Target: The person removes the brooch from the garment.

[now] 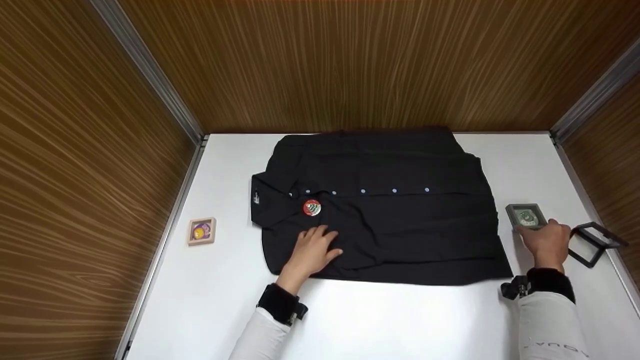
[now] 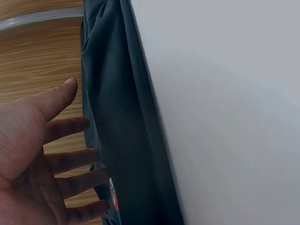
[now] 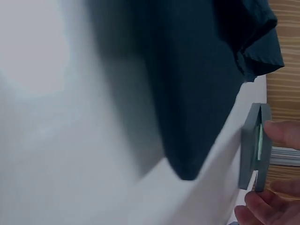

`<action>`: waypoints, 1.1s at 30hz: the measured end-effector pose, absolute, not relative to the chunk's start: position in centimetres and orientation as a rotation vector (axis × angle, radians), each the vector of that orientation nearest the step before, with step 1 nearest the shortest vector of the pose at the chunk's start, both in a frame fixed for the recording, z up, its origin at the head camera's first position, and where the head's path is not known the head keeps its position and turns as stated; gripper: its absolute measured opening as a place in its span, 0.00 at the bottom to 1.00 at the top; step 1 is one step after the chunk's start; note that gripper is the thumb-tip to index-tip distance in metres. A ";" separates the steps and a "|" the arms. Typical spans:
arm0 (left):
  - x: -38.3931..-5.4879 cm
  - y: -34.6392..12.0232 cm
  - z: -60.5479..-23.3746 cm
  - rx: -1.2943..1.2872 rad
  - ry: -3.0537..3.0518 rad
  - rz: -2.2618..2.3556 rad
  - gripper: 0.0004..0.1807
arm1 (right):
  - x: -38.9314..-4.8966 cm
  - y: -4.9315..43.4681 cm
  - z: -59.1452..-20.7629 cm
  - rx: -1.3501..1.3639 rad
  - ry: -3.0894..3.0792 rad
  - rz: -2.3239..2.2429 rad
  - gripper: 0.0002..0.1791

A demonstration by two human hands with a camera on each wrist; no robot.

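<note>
A black button-up shirt lies flat, collar to the left, with a round red badge showing a green tree just below the collar. My left hand is over the shirt's lower front near the badge, fingers spread and holding nothing. At the right, my right hand grips a small grey-green box frame with a pale green round picture inside. In the right wrist view the thumb lies on one end of the frame and the fingers are at the other.
A black hinged frame stands open to the right of my right hand. Left of the collar lies a light wooden box frame with a yellow and purple round picture. Brown wood-grain walls border the white table on three sides.
</note>
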State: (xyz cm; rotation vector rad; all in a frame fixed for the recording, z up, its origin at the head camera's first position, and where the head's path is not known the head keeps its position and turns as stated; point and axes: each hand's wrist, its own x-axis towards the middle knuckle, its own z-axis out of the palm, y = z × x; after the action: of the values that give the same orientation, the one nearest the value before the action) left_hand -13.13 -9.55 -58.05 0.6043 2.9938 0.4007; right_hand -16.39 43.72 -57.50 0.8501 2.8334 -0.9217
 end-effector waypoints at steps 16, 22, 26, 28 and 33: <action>-13.1 -9.6 -58.0 0.595 2.982 0.419 0.27 | -16.5 43.9 -57.6 0.789 2.819 -0.897 0.44; -13.0 -9.7 -58.1 0.587 2.986 0.421 0.27 | -16.6 43.8 -57.6 0.810 2.782 -0.916 0.45; -13.0 -10.0 -58.2 0.583 2.992 0.441 0.27 | -16.5 43.8 -57.8 0.812 2.793 -0.911 0.45; -13.0 -10.4 -58.2 0.573 2.995 0.446 0.27 | -16.4 43.8 -57.9 0.795 2.823 -0.889 0.45; -13.0 -11.8 -58.3 0.498 3.006 0.473 0.28 | -16.4 43.7 -57.9 0.752 2.853 -0.841 0.47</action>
State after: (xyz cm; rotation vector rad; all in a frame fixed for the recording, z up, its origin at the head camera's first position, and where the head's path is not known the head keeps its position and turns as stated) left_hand -13.00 -11.82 -58.25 0.4983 3.0060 0.4735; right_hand -16.43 43.72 -57.95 0.7521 2.8528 -0.8411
